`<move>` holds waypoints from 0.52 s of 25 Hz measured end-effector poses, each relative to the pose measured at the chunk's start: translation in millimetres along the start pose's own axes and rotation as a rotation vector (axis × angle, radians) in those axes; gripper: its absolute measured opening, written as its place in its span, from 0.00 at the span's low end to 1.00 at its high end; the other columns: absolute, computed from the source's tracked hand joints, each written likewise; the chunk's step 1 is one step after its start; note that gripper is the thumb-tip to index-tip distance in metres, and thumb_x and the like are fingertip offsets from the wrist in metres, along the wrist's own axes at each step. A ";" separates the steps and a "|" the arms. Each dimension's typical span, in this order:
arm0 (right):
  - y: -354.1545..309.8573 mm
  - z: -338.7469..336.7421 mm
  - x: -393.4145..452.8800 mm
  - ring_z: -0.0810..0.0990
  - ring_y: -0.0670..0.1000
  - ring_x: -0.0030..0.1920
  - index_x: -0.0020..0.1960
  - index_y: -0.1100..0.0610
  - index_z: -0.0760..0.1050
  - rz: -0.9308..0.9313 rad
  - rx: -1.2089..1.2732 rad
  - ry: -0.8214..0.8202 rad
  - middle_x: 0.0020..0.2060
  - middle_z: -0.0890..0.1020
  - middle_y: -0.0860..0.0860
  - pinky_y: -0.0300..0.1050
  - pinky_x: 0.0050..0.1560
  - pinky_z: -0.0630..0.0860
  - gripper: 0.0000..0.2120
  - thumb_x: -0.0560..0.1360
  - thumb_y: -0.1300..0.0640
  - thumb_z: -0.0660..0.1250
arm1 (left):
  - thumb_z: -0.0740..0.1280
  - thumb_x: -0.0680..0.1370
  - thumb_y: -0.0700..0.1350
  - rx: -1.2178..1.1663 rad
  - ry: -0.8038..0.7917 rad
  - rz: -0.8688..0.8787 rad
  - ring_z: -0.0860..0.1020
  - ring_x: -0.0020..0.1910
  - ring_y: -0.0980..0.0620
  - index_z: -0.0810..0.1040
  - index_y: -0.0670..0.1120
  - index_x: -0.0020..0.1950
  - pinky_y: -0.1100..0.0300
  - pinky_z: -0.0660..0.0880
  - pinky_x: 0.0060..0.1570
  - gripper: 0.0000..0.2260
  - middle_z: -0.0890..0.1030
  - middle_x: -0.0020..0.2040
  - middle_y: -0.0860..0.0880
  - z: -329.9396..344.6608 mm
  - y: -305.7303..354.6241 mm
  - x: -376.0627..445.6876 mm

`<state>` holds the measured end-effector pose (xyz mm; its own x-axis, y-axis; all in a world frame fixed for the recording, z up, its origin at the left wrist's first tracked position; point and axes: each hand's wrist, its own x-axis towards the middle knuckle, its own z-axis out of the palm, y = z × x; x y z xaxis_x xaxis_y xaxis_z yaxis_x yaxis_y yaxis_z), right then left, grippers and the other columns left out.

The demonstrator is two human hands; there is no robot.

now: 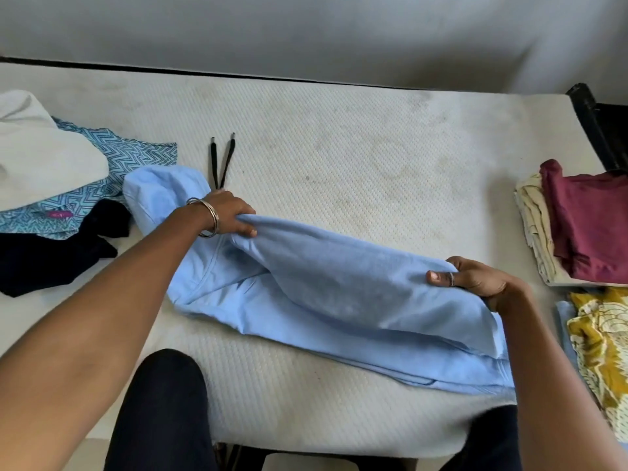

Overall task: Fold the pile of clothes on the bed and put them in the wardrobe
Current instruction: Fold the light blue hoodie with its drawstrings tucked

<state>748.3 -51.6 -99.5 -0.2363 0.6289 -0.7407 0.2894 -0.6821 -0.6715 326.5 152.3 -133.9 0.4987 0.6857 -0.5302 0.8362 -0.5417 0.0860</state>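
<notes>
Across the middle of the white quilted mattress [339,147] lies a pale blue cotton garment [323,294], stretched from the left side of the mattress toward its right front corner. Its upper layer is lifted into a ridge between two hands. The left hand [227,212], wearing thin metal bangles [207,217] at the wrist, pinches the fabric edge at the garment's left end, fingers curled over the cloth. The right hand [475,277], with a ring on the thumb, grips the fabric at the garment's right end, thumb on top and fingers tucked beneath. Two black drawstring cords with metal tips [222,161] run out from under the left hand and lie on the mattress just behind the garment.

To the left of the blue garment sits an unfolded heap: a white cloth [40,154] on top of a blue zigzag-patterned fabric [129,154], with a dark navy piece [57,260] in front of them, near the garment's left end. To the right of the garment, at the mattress edge, a folded maroon garment [588,219] rests on folded cream cloth [533,226], and nearer the camera lies a mustard and white printed fabric [598,341]. Behind the mattress runs a grey wall [306,32].
</notes>
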 end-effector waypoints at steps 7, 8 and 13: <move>20.5 -12.9 39.8 0.77 0.51 0.37 0.36 0.56 0.76 0.164 -0.707 0.421 0.35 0.79 0.52 0.46 0.37 0.69 0.29 0.66 0.28 0.67 | 0.50 0.82 0.47 0.475 0.156 -0.337 0.66 0.69 0.41 0.53 0.51 0.78 0.29 0.41 0.68 0.24 0.71 0.67 0.42 43.9 47.1 17.0; 22.5 -11.3 35.5 0.78 0.52 0.36 0.38 0.58 0.77 0.150 -0.656 0.372 0.35 0.81 0.53 0.46 0.37 0.70 0.30 0.64 0.28 0.68 | 0.50 0.80 0.43 0.438 0.316 -0.285 0.69 0.66 0.39 0.60 0.50 0.76 0.28 0.50 0.67 0.23 0.72 0.65 0.40 49.0 61.9 16.0; 29.1 -16.7 15.4 0.85 0.53 0.41 0.47 0.56 0.83 0.081 -0.421 0.248 0.40 0.86 0.54 0.48 0.43 0.81 0.28 0.58 0.36 0.80 | 0.60 0.76 0.59 -0.148 0.242 0.038 0.68 0.66 0.43 0.69 0.56 0.70 0.41 0.68 0.60 0.23 0.67 0.67 0.48 99.6 140.2 0.7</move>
<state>768.5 -55.6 -130.1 0.0156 0.6844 -0.7289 0.6591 -0.5552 -0.5073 421.4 28.3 -206.2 0.5554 0.7719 -0.3094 0.8312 -0.5046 0.2333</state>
